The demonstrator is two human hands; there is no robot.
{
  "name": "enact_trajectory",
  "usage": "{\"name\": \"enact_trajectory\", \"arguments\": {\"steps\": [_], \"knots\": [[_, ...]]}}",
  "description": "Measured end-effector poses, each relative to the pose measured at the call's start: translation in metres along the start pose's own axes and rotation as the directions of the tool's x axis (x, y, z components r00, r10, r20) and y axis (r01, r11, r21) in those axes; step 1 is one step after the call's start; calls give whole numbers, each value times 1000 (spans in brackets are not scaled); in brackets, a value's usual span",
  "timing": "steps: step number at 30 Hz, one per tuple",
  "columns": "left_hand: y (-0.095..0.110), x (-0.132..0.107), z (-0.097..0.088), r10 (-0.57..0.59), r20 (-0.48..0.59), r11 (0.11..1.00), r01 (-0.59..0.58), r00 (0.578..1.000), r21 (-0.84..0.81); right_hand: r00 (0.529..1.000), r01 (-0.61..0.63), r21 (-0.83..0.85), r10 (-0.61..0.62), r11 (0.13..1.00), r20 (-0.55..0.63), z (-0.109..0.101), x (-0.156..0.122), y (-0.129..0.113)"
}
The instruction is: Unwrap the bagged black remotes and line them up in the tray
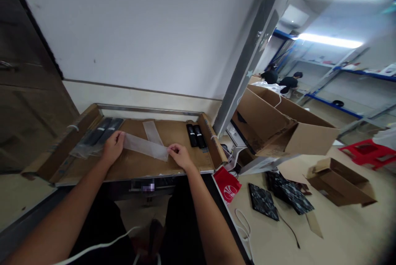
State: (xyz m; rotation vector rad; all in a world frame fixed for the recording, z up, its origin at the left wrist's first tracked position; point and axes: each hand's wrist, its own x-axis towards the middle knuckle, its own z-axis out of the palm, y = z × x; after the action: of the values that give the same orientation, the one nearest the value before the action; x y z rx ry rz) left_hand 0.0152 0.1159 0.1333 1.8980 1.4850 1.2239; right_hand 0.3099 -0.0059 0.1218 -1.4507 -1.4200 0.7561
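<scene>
Forearms [202, 199], plastic sleeve [145, 146], fingers [175, 148] at each end

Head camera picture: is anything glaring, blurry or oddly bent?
In the head view, the tube light glares white at upper right, the far shelves look soft, and the grey post slants, perhaps from camera tilt or lens distortion; the clear strip between left hand and right hand shows distinct edges.

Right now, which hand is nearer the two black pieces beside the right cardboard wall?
Right. The right hand is left of the black pieces, not touching; the left hand is farther left.
</scene>
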Motion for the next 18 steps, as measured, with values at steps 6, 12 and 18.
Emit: {"name": "enact_trajectory", "arguments": {"steps": [6, 12, 18], "knots": [[4, -1, 0, -89, -39, 996, 90, 995, 6, 971, -48, 246, 103, 968, -216, 0, 7, 7], [-3, 3, -3, -117, -66, 993, 118, 991, 17, 911, -127, 148, 174, 981, -374, 4, 10, 5], [17, -12, 6, 16, 71, 964, -34, 997, 263, 978, -89, -132, 61, 987, -199, 9, 5, -4]]}}
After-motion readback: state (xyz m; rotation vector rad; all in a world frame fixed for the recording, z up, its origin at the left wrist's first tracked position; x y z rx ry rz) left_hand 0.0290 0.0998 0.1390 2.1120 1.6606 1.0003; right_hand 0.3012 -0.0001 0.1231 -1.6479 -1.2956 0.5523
